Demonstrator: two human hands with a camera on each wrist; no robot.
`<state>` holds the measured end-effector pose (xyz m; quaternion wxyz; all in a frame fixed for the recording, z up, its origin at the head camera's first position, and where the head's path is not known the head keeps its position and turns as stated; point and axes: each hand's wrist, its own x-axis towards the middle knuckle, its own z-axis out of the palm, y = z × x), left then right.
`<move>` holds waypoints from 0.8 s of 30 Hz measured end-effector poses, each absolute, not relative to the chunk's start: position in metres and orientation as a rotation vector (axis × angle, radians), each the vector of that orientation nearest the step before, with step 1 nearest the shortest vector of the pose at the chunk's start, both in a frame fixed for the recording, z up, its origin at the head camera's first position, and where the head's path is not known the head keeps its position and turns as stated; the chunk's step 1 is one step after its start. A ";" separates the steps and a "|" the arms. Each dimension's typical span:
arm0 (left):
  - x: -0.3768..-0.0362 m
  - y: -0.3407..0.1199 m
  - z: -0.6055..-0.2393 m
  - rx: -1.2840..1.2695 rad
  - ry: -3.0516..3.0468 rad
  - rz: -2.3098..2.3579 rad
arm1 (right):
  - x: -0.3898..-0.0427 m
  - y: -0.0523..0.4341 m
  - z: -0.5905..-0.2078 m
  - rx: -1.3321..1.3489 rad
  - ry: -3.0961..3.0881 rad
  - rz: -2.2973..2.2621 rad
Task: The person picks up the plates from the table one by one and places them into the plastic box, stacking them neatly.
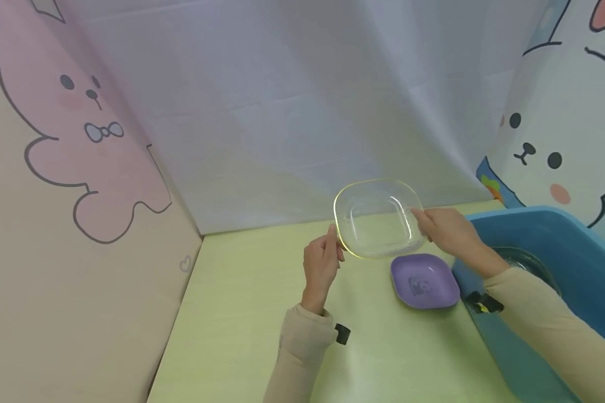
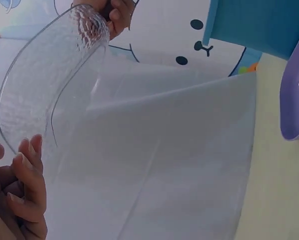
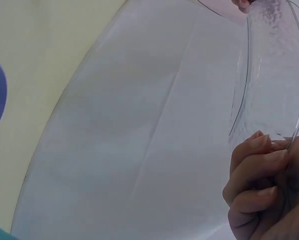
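Head view. A pale yellow-green counter (image 1: 262,291) runs up to a creased white sheet (image 1: 282,112) hung as a back wall. On the left stands a beige panel printed with a pink rabbit (image 1: 88,129); on the right, a panel with a white rabbit (image 1: 549,140). A blue tub (image 1: 580,252) sits at the counter's right edge, with a clear dish partly visible inside it. A purple square plate (image 1: 424,281) lies flat on the counter just beside the tub. Above and behind the plate, a clear glass dish (image 1: 378,218) with a yellowish rim is held off the counter, tilted so its hollow faces the camera. The left hand (image 1: 321,266) pinches its lower left rim; the right hand (image 1: 448,230) grips its right rim. Both arms wear beige sleeves with small black devices at the wrists.

Left wrist view. The left hand's fingers (image 2: 32,175) are curled at the near edge of the textured glass dish (image 2: 44,80); the right hand (image 2: 120,14) holds the far edge. Behind are the white sheet (image 2: 179,150), the white rabbit print, the blue tub (image 2: 259,22) and the purple plate's edge (image 2: 294,100).

Right wrist view. The right hand's fingers (image 3: 257,165) are curled round the dish rim (image 3: 274,75). The white sheet (image 3: 139,140) fills the background, the counter (image 3: 44,55) to its left.
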<state>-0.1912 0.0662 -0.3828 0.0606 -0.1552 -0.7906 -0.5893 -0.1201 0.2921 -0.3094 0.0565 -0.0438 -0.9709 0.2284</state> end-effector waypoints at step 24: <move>-0.194 0.133 -0.518 -0.508 -3.313 -1.362 | -0.042 0.461 -0.315 -0.304 -3.111 0.146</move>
